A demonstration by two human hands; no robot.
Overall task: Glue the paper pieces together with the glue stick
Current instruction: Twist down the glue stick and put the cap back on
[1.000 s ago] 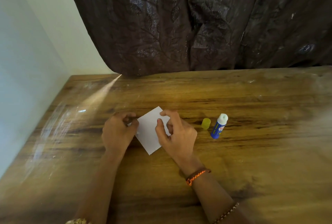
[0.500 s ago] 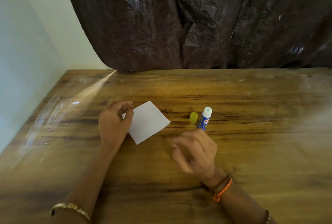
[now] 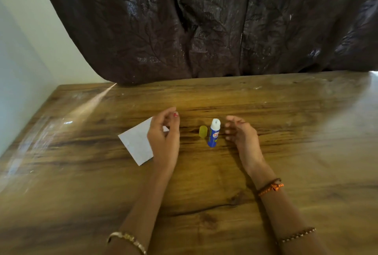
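Observation:
A white square of paper [image 3: 136, 144] lies flat on the wooden table [image 3: 204, 183], partly under my left hand [image 3: 164, 138]. That hand hovers over the paper's right side with fingers loosely curled and holds nothing. A blue glue stick [image 3: 213, 135] with a white tip lies uncapped in the middle, its yellow cap [image 3: 203, 131] just to its left. My right hand [image 3: 242, 134] is just right of the glue stick, fingers apart and bent towards it, not touching it.
A dark patterned curtain [image 3: 204, 25] hangs behind the table's far edge. A pale wall [image 3: 18, 60] runs along the table's left side. Bare wood stretches to the right and towards me.
My left hand has let go of the paper's corner and moved right over the paper. My right hand has moved from in front of the glue stick to just right of it.

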